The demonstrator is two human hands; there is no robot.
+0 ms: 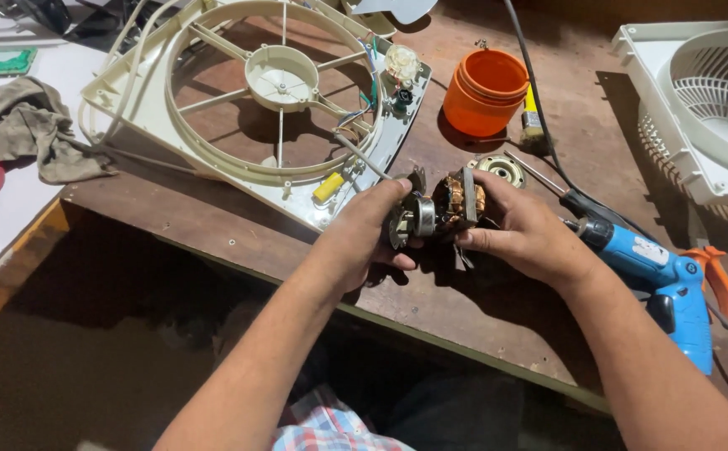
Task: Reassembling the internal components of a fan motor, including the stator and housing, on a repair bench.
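I see both hands lifting the small fan motor [439, 209] just above the counter's [464, 317] near edge, seemingly to inspect it, left hand [372, 230] fingers curled tight round its shaft end, right hand [527, 230] fingers closed on the copper windings, the cream fan frame [247, 108] lying beyond.

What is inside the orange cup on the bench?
Only the orange cup's inner wall and shadowed floor show; nothing visible lies inside. The near rim hides the part of the floor closest to the camera. Both hands, left and right, hold a fan motor nearby.
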